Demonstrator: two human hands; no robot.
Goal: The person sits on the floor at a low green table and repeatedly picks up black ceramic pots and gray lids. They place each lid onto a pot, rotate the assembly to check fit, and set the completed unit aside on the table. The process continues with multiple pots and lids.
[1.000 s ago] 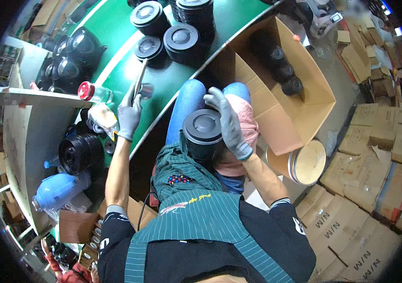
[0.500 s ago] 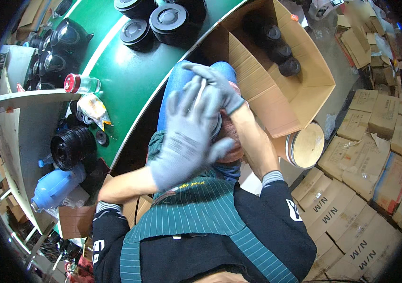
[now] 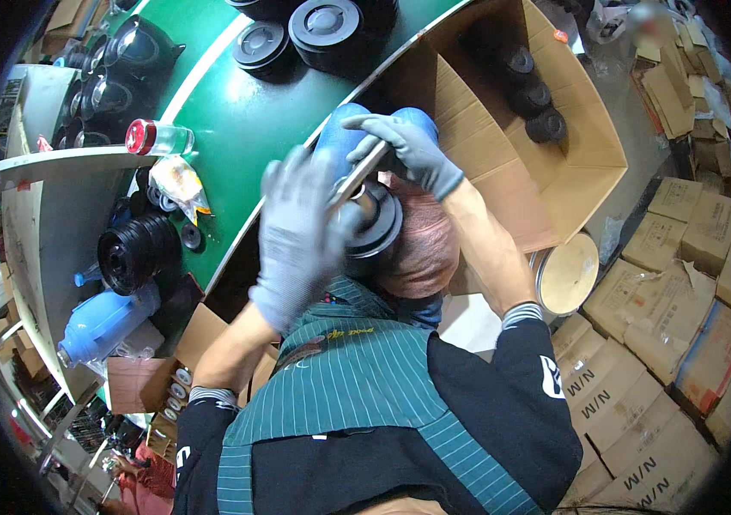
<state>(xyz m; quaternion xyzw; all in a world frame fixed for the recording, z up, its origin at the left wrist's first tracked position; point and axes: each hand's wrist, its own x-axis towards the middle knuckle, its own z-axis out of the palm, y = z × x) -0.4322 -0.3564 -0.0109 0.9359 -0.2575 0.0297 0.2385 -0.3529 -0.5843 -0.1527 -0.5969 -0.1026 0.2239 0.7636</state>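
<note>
My right hand [image 3: 412, 154], in a grey glove, is closed around one end of a flat greyish-beige bar [image 3: 360, 178]. The bar slants down to the left above a round black lid-like piece [image 3: 380, 225] on my lap. A pale round part shows at the middle of that piece, partly hidden by the bar. Under and beside it lies a reddish-brown, creased, rounded object [image 3: 424, 245] whose kind I cannot make out. My left hand [image 3: 294, 236], also gloved and blurred by motion, is left of the black piece with its fingers stretched out. Its thumb side overlaps the bar's lower end.
Several black lidded pots [image 3: 324, 34] stand on the green table [image 3: 236, 107]. A red-capped jar [image 3: 159, 137] and stacked black rings [image 3: 135, 257] are at left. An open carton [image 3: 490, 167] with black pieces stands at right, near a round drum [image 3: 568, 273] and stacked boxes [image 3: 631, 412].
My left hand has swung left, uncovering the black piece and the bar. The bar now slants more, and my right hand stays closed on it. The whole view has shifted slightly.
</note>
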